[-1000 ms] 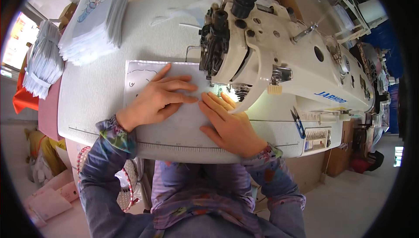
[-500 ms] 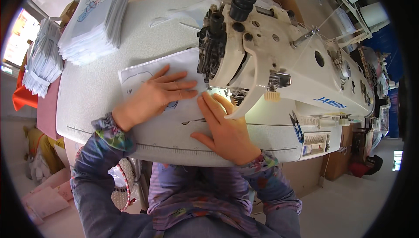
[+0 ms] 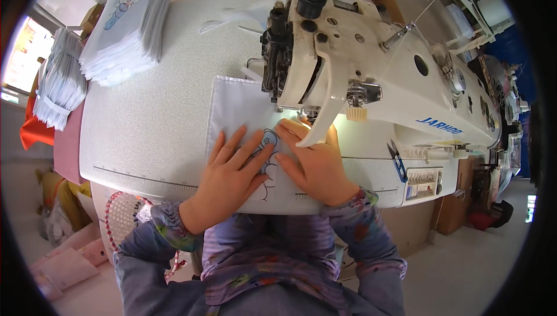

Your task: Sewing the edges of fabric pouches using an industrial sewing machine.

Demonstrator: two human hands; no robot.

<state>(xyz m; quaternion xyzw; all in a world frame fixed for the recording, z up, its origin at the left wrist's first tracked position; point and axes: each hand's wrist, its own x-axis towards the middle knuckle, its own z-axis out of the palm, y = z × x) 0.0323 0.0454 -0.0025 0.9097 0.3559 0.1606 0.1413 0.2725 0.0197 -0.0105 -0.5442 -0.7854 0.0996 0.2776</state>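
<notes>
A white cloth piece (image 3: 235, 104) with a stitched hem and a printed cartoon drawing lies under the head of a sewing machine (image 3: 377, 78). My left hand (image 3: 229, 171) rests flat on it with fingers spread, over part of the drawing. Close beside the lit needle area, my right hand (image 3: 316, 165) presses the cloth's right side, fingers stretched and thumb apart. The machine's curved guard covers part of its fingers, and the needle itself is hard to make out.
A thick stack of printed white cloth pieces (image 3: 125, 32) stands at the table's far left, beside a tied bundle (image 3: 60, 81). Blue-handled thread snips (image 3: 397, 160) and a small parts tray (image 3: 423, 184) lie right. White straps (image 3: 243, 14) sit behind the machine.
The cloth has been turned, so its hemmed corner now points away and the drawing lies nearer me. My left hand has moved nearer and right; my right hand has shifted slightly right.
</notes>
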